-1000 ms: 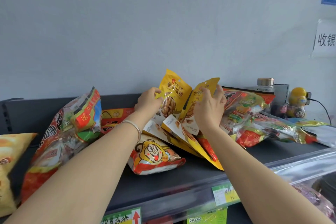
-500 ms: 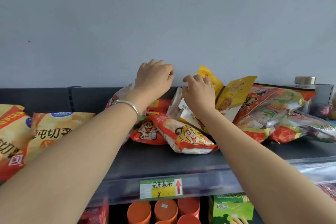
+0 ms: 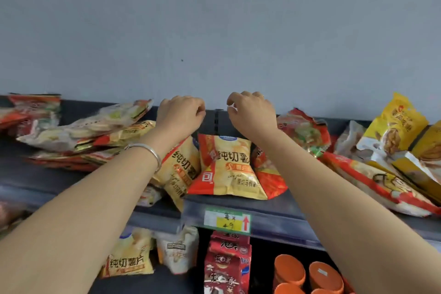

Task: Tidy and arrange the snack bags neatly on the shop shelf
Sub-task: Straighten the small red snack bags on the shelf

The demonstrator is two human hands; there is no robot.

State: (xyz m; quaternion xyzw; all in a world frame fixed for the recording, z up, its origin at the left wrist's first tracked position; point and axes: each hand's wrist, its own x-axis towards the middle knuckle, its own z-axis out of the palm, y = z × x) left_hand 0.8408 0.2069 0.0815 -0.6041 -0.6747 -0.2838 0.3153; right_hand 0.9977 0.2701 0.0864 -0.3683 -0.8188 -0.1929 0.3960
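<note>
A puffy yellow potato chip bag with red corners stands upright at the middle of the dark grey shelf, its glossy film creased into a tent shape; a second chip bag leans against its left side, partly hidden by the left forearm. Above them both hands hover near the shelf's back edge, holding nothing: the left hand has its fingers curled loosely inward, and the right hand has fingers bent and slightly spread, thumb and forefinger nearly meeting. A smooth silver bangle circles the left wrist. To the left, flat crinkled snack bags lie stacked in a slumped, blurred pile. To the right, red and green bags lean back, a long red-and-cream bag lies flat, and yellow nut pouches stand at the frame edge, cut off. A yellow price tag with a red arrow sits on the shelf's front rail. Below, orange lids and a red carton show dimly.
</note>
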